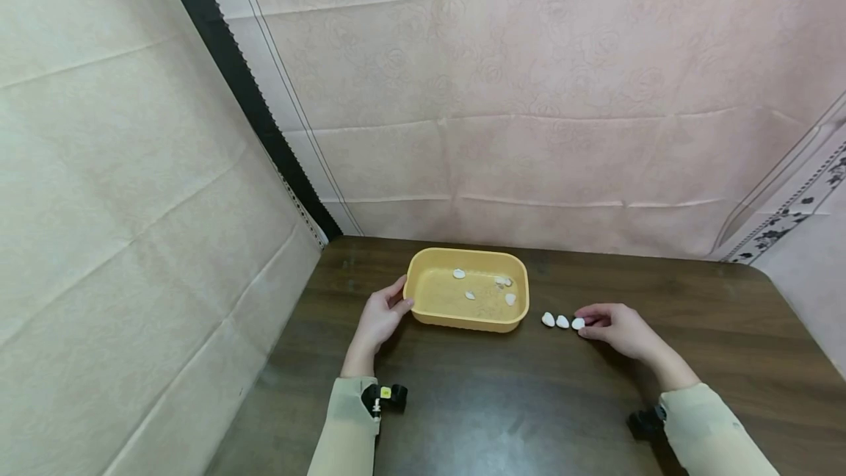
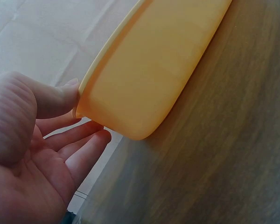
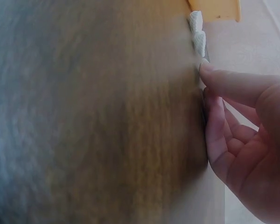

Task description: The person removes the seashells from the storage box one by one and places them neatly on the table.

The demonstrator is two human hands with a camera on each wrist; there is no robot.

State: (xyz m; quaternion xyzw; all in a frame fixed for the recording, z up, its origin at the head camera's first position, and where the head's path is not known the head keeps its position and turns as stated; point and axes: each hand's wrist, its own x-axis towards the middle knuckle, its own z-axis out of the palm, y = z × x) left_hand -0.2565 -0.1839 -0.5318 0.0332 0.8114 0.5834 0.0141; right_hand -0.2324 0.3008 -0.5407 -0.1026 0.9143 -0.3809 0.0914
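A shallow yellow plastic basin stands on the table with several small white seashells in it, one shell near its far side. My left hand grips the basin's left end, the thumb at the rim and the other fingers against the outside. To the right of the basin, three white shells lie in a short row. With thumb and fingertips, my right hand pinches the rightmost shell at the tabletop. Beside it sit the middle shell and the left shell; their ribbed surface shows in the right wrist view.
The dark wooden table has a rounded far right corner. Pale patterned cloth hangs behind it, and another cloth hangs along the left side. A black camera is strapped at the left wrist.
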